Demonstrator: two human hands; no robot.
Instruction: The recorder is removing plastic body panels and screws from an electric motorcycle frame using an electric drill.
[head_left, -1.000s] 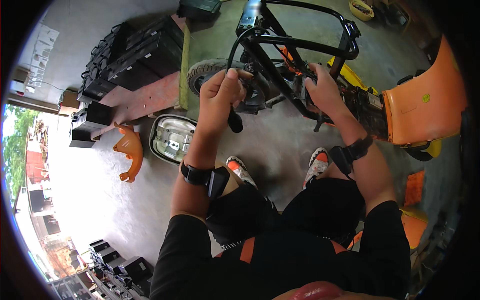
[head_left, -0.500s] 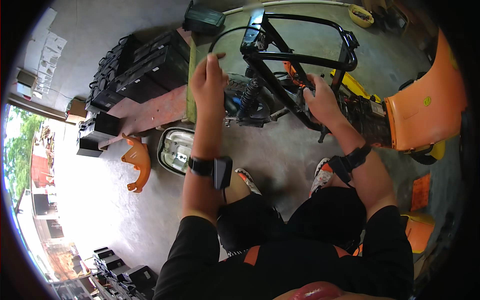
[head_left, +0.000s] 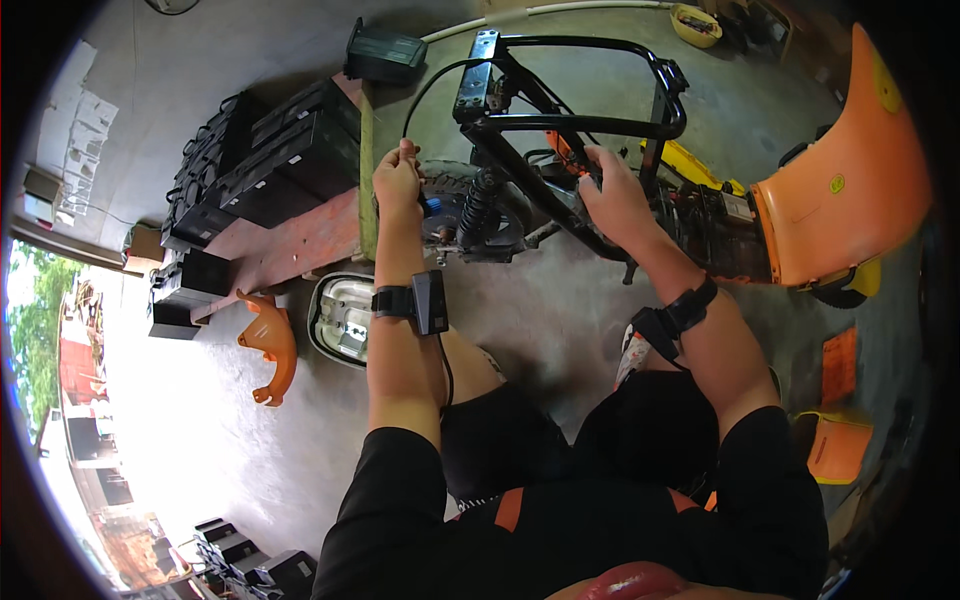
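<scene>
A scooter's bare black tubular frame (head_left: 590, 122) stands in front of me, with a rear tyre (head_left: 450, 176) and a black coil-spring shock absorber (head_left: 484, 205) below it. From the frame's left end a thin black cable (head_left: 424, 88) arcs out and down to my left hand (head_left: 398, 184), which is closed on it. Something small and blue (head_left: 432, 207) shows just beside that wrist. My right hand (head_left: 617, 200) reaches in at the frame's lower tubes, fingers bent beside an orange part (head_left: 558, 146). What those fingers grip is hidden.
Black cases (head_left: 275, 160) stand by a reddish plank (head_left: 280, 240) at left. On the floor lie an orange curved panel (head_left: 268, 345) and a pale tray-like shell (head_left: 340, 318). The scooter's orange front shield (head_left: 815, 200) rises at right. A dark bin (head_left: 385, 55) stands behind.
My left hand has come down and away from the frame, fingers now closed, and a longer arc of cable shows above it. The right hand stays at the frame tubes. The view has shifted slightly.
</scene>
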